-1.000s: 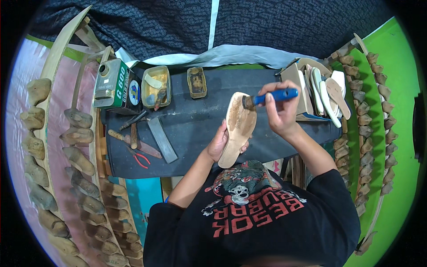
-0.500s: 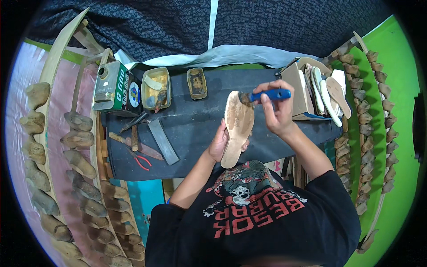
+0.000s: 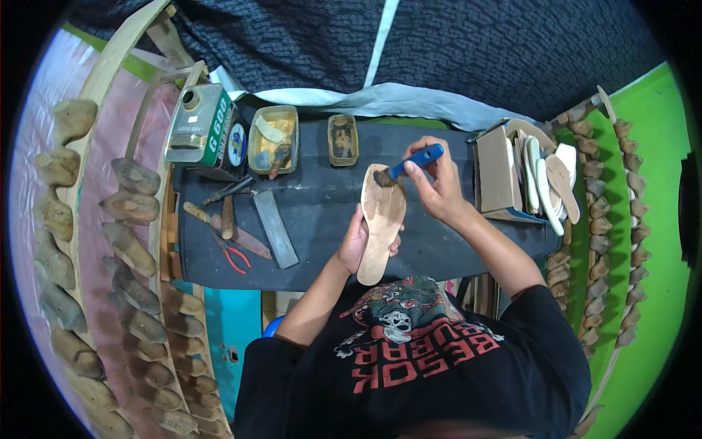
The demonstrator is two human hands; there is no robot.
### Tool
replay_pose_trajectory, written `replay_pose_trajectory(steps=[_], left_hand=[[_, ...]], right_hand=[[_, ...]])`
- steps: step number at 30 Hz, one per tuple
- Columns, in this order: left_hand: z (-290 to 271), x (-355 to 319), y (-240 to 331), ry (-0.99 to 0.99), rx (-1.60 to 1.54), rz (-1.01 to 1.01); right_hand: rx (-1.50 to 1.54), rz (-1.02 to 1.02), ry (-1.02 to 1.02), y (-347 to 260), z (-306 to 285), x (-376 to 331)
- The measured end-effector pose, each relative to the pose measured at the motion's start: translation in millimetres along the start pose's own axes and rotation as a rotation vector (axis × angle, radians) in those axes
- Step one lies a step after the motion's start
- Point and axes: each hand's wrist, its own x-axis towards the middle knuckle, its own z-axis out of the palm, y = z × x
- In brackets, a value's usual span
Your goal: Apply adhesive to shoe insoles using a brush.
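Note:
My left hand is closed around the narrow middle of a tan insole, thumb on one side and fingertips showing at the other. The insole's wide end points away from me, and its upper face carries a damp, darker brown patch. In my right hand is a brush with a blue handle, gripped between thumb and fingers. Its dark bristles touch the insole's wide end near the middle. Both hands are held above the dark bench top.
Along the back stand a metal can, a tub with scraps and a smaller stained tub. Red-handled pliers, a knife and a grey whetstone lie left. A carton holds several insoles at right; racks of lasts flank both sides.
The brush has moved leftward from the insole's right edge to the middle of its wide end. The insole has shifted slightly left, and the whole view has tilted a little.

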Motion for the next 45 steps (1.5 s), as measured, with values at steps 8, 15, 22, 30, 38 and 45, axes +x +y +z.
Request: replay_pose_trajectory(steps=[8, 15, 22, 30, 38, 45], left_hand=[[-30.0, -24.3, 3.7, 0.083, -0.033, 0.1], [-36.1, -28.4, -11.1, 0.137, -0.061, 0.104], [-41.0, -40.3, -1.8, 0.167, -0.029, 0.214], [-41.0, -41.1, 1.8, 0.206, -0.046, 0.229], [-41.4, -38.9, 7.8, 0.206, -0.106, 0.21], [-34.8, -31.6, 12.2, 0.18, -0.036, 0.18]], right_hand=[[-0.174, -0.141, -0.141, 6.9, 35.4, 33.6], [-0.306, 0.03, -0.074, 70.1, 64.7, 101.4], [-0.405, 0.026, -0.087, 113.3, 81.2, 98.8], [-0.391, 0.107, -0.072, 94.1, 75.9, 101.5], [-0.279, -0.127, 0.186, 35.0, 38.3, 128.2], [-0.313, 0.035, 0.058, 64.3, 43.6, 83.0]])
